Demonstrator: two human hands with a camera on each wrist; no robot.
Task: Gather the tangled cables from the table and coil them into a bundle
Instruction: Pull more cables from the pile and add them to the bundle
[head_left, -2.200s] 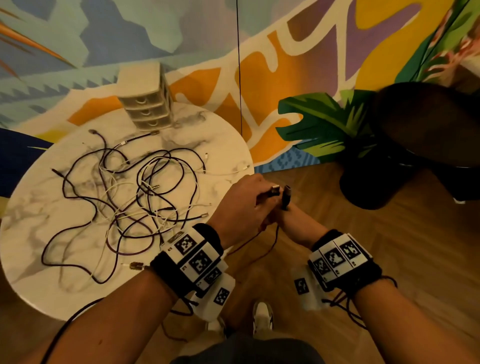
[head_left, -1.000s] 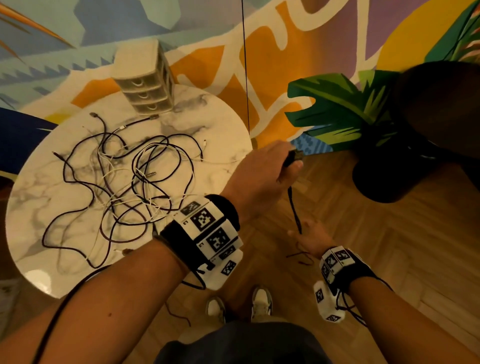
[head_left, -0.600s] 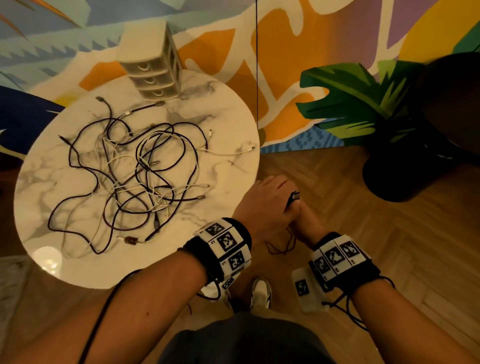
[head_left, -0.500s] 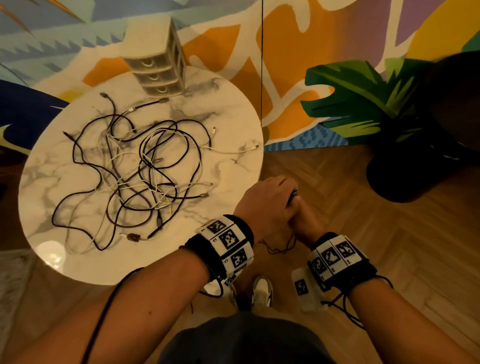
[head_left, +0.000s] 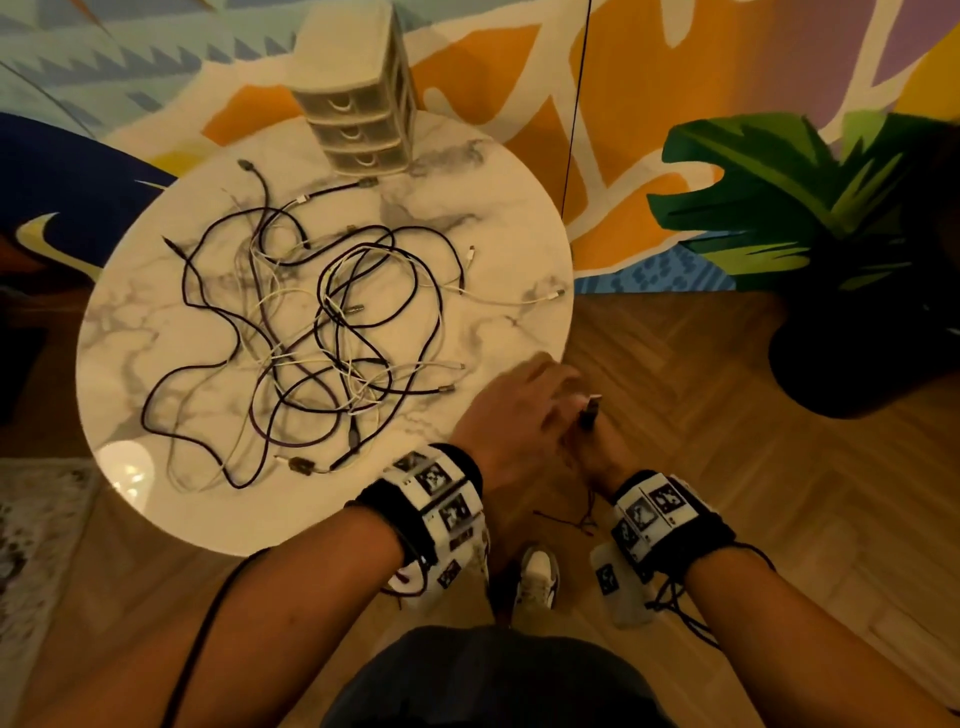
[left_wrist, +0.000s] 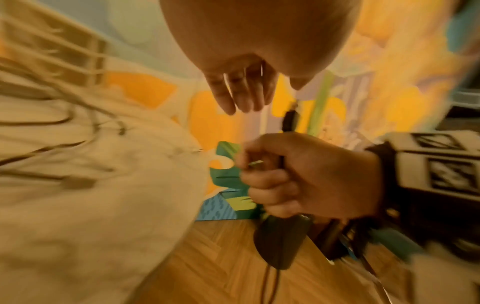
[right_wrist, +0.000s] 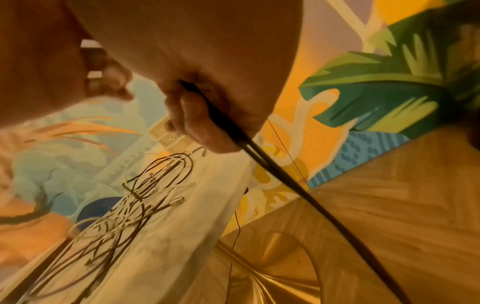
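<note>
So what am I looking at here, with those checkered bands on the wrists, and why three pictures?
No machine here: a person wears three cameras. One sits on the head and looks down; one sits on each wrist band and looks along the hand. On the round marble table lies a tangle of dark and white cables, beside a small drawer unit. The right hand grips a dark cable, its plug sticking up above the fist. The left hand is open, holding nothing, fingers toward the table.
</note>
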